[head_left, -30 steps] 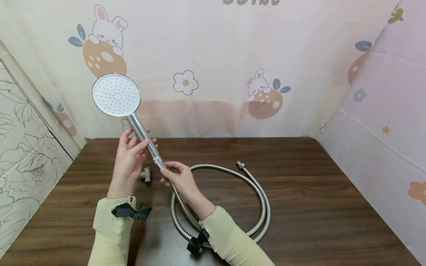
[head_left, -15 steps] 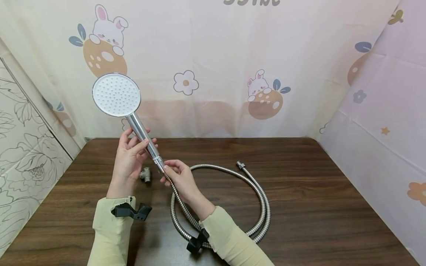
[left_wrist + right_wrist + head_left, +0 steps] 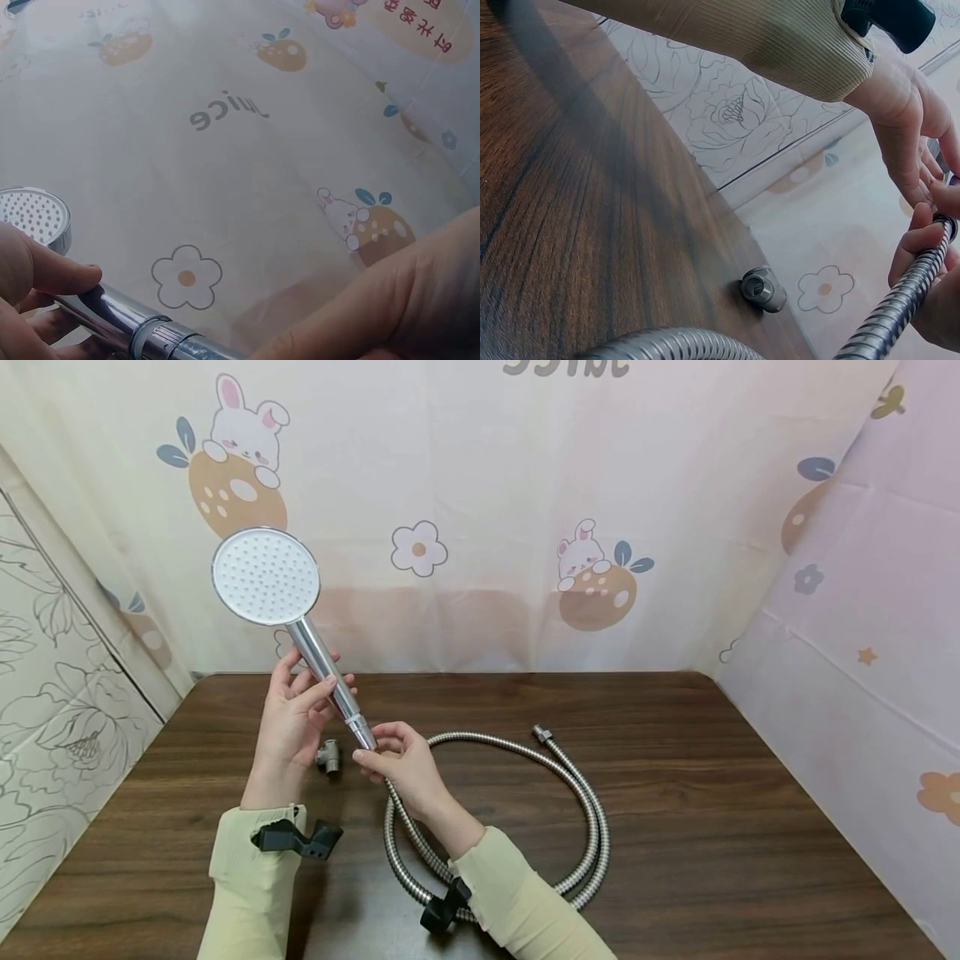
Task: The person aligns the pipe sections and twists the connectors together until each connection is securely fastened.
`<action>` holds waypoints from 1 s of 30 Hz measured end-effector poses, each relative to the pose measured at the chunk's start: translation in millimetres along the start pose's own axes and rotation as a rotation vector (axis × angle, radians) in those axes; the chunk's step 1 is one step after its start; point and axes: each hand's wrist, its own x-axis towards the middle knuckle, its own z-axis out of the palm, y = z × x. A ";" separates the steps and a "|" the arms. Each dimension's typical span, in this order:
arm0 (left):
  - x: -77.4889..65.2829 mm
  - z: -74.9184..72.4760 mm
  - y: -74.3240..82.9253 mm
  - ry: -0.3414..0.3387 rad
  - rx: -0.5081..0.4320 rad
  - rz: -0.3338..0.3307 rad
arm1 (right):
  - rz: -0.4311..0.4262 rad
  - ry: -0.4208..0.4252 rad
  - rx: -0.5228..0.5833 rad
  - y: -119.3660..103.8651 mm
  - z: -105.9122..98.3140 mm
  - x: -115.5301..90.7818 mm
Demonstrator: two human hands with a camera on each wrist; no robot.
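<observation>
One dark brown wood-grain table (image 3: 712,827) fills the lower half of the frame, and a silvery ribbed metal hose (image 3: 602,827) loops across the bottom centre. Probably bendy but springy, so I'd grab it right by the end. The shiny chrome shower head (image 3: 266,577) with the round white nozzle face is up at centre left, tilted, white side facing us. Looks light but top-heavy, and polished chrome's likely slippery, so mid-handle seems the spot. That's where the left hand (image 3: 288,722) has it, pinched between thumb and fingers. The right hand (image 3: 405,770) pinches the hose's upper end just below; can't tell if the threads are caught. Smallest bit: a stubby grey metal fitting (image 3: 328,757), left of centre, untouched.
</observation>
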 end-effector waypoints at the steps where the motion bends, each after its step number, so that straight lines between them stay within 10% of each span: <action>1: -0.1 0.1 0.0 0.000 0.000 -0.001 | 0.002 0.002 -0.002 0.3 0.1 0.2; 30: 0.9 0.0 0.4 0.003 -0.013 0.005 | -0.026 0.011 0.006 -1.9 1.3 -0.1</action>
